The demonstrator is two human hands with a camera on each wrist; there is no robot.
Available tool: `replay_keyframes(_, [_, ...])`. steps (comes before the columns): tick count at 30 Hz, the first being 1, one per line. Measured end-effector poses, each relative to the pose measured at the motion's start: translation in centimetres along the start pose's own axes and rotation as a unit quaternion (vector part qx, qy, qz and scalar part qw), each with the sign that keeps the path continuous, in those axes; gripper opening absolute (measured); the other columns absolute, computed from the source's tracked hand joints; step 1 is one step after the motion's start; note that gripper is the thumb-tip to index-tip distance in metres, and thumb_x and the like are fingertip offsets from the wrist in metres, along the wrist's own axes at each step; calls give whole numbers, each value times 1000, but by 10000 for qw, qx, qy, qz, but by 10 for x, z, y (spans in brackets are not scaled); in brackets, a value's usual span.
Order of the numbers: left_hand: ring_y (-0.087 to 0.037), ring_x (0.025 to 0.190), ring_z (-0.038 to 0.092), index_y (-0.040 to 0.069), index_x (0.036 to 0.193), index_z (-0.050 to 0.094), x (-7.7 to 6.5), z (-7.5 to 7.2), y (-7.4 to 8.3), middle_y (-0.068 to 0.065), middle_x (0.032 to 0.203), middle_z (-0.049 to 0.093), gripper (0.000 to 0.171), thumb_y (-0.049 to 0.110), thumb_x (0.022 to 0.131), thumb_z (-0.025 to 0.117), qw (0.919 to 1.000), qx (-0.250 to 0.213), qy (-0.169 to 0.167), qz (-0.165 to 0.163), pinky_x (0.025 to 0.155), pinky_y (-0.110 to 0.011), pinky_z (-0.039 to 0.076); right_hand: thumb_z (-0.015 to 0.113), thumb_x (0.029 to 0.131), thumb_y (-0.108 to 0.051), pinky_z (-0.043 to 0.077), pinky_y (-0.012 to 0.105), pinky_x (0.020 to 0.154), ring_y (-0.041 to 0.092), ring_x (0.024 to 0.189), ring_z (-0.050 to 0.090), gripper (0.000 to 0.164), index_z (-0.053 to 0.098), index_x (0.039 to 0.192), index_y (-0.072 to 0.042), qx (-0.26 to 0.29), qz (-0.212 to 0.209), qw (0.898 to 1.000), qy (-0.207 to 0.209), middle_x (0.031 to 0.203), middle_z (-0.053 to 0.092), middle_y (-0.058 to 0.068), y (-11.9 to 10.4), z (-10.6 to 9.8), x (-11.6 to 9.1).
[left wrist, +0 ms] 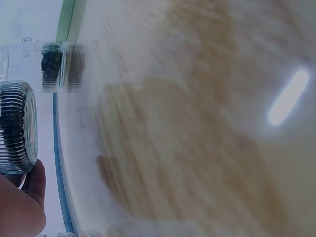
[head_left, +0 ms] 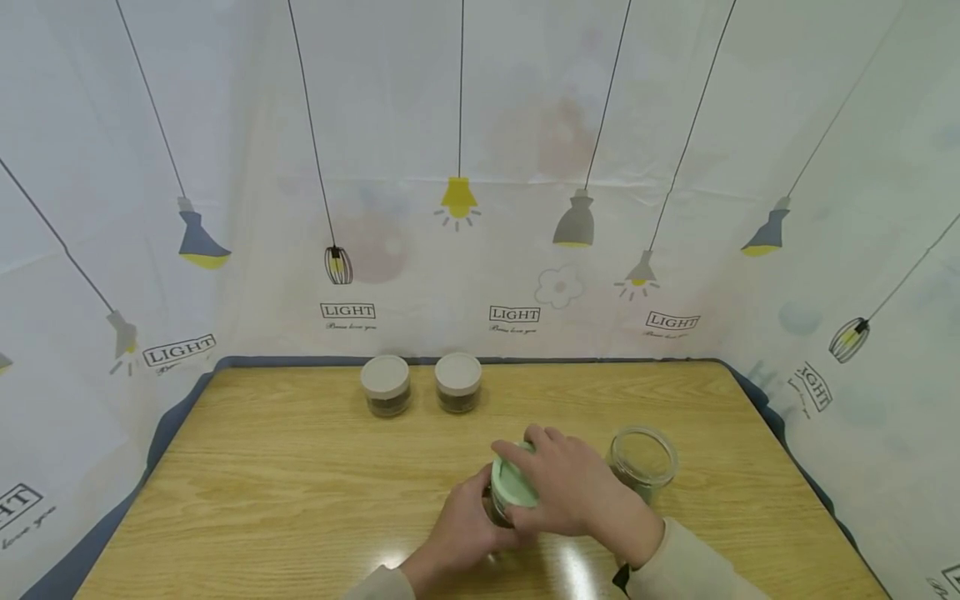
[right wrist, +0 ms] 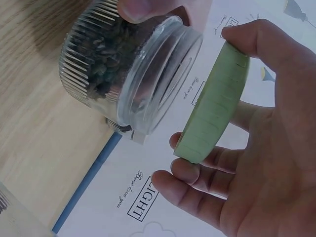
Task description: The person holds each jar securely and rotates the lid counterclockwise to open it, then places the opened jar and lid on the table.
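My left hand (head_left: 468,521) grips a ribbed glass jar (right wrist: 113,69) holding dark, flaky dried pieces. Its mouth is uncovered in the right wrist view, where the jar lies sideways across the picture. A pale green screw lid (right wrist: 215,103) is pinched at its rim between the thumb and fingers of my right hand (right wrist: 266,148). A small gap shows between the lid and the jar mouth. From the head view, the lid (head_left: 513,482) overlaps the jar top and hides most of the jar. The left wrist view catches only part of the jar (left wrist: 17,128) at its left edge.
Two small jars with whitish lids, one (head_left: 386,379) left of the other (head_left: 458,375), stand at the table's back. A lidless glass jar (head_left: 643,457) is just right of my right hand. A printed cloth (head_left: 480,275) walls the wooden table (head_left: 300,483).
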State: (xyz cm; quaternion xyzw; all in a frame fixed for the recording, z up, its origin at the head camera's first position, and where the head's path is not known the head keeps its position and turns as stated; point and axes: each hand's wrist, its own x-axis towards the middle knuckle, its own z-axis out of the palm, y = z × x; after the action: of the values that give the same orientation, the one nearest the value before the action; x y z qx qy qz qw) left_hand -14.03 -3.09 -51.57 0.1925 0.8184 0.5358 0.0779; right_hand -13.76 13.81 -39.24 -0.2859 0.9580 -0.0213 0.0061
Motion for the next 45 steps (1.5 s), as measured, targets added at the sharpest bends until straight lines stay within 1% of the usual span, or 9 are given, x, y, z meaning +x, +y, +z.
replay_keyframes(5, [-10,112,61,23,133,52,1,1,0,6,121,66,79,46,66,86,10000,6,10,-16,98,-32,49,66,76,-55,43,29,60,16,85,52,69,52,139,-30,27,29,10000,1,113,57,6,0,-2,0])
replay_keyframes(14, [-10,112,61,26,135,50,1,1,0,8,122,65,81,50,66,86,10000,-15,-2,69,97,-31,49,65,78,-58,45,30,63,15,84,52,67,52,138,-30,99,42,9999,75,110,57,5,2,-4,-4])
replay_keyframes(17, [-11,113,61,24,138,48,1,2,0,6,123,65,85,51,66,85,9999,115,57,106,98,-33,49,65,79,-58,43,29,62,14,82,51,67,52,138,-30,98,68,9999,78,108,56,4,3,-6,-7])
replay_keyframes(21, [-11,113,61,24,141,47,1,2,0,5,125,65,89,55,66,84,9994,297,157,89,99,-35,49,66,77,-59,41,28,60,13,78,50,69,52,137,-29,-20,104,9998,194,103,56,2,4,-7,-12])
replay_keyframes(25, [-12,111,61,28,140,47,1,2,1,6,124,64,88,58,66,82,9994,287,189,68,97,-35,49,66,76,-60,43,30,61,13,78,51,69,53,136,-29,-114,163,9994,293,101,56,2,6,-8,-18])
replay_keyframes(30, [-13,113,60,31,140,46,1,2,1,7,125,63,89,60,65,82,9997,208,146,65,97,-36,48,67,75,-60,41,29,59,13,76,50,71,52,136,-29,4,314,9990,308,100,55,1,11,-8,-26])
replay_keyframes(34, [-14,114,60,29,142,45,1,1,0,7,126,63,90,59,65,82,9996,217,137,69,98,-36,48,67,74,-60,39,27,58,12,73,47,71,52,136,-28,138,412,9984,372,98,54,0,15,-7,-32])
replay_keyframes(39, [-15,117,59,26,142,45,1,0,0,6,128,62,92,56,64,84,9997,203,147,50,102,-40,47,66,76,-59,41,28,59,11,72,47,68,52,136,-28,175,454,9981,382,99,55,0,18,-5,-39])
replay_keyframes(45, [-17,119,58,23,144,44,2,-3,0,4,130,61,95,55,64,84,9995,274,131,-78,103,-44,46,58,84,-62,35,24,56,7,66,42,62,52,135,-28,122,542,9981,257,96,54,-3,22,0,-46])
